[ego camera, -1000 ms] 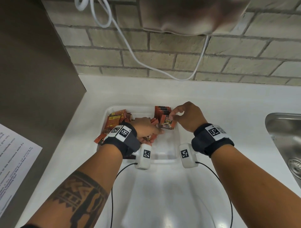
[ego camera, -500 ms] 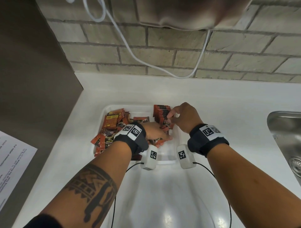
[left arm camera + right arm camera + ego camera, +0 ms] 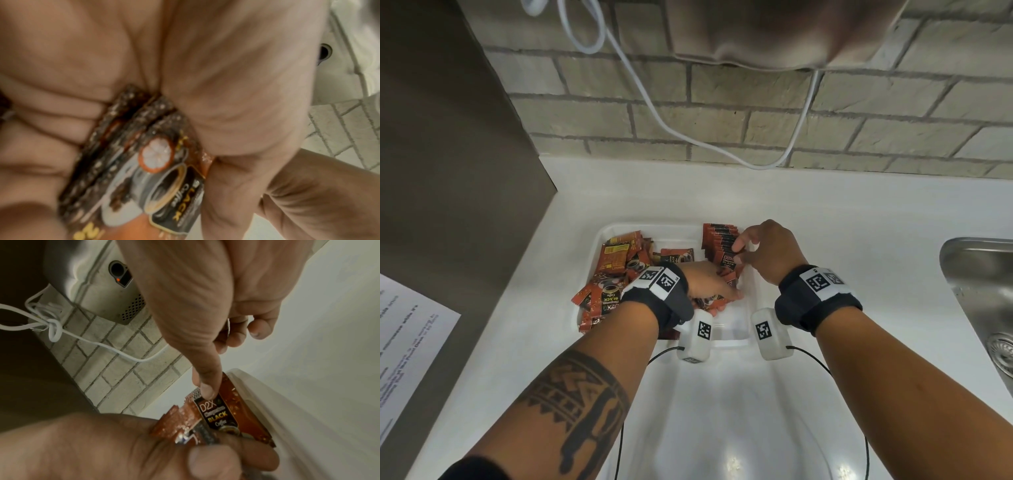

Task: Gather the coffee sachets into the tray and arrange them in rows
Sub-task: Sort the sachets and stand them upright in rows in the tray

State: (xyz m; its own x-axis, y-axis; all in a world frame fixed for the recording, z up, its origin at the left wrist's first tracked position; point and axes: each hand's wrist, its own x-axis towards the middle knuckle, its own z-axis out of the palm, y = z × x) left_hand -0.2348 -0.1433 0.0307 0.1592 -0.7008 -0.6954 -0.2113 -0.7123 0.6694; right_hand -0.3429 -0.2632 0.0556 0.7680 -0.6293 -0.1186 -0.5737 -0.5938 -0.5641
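Observation:
A white tray (image 3: 674,229) sits on the white counter. Loose red-brown coffee sachets (image 3: 616,260) lie heaped in its left half. A row of sachets (image 3: 719,240) stands on edge at its back right. My left hand (image 3: 709,284) is low in the tray's middle and grips a small bundle of sachets (image 3: 144,162) between thumb and curled fingers. My right hand (image 3: 743,251) is at the near end of the row. Its thumb (image 3: 205,389) presses the top edge of the front sachet (image 3: 218,417), pinching it beside the tray wall (image 3: 267,410).
A steel sink (image 3: 979,291) lies at the right. A printed sheet (image 3: 407,342) lies at the left, under a brown panel (image 3: 448,171). A white cable (image 3: 688,137) hangs along the brick wall from an appliance (image 3: 774,31) overhead.
My right hand has set its sachet against the near end of the row and stays on its top. My left hand has slid right with its bundle, uncovering more of the loose heap.

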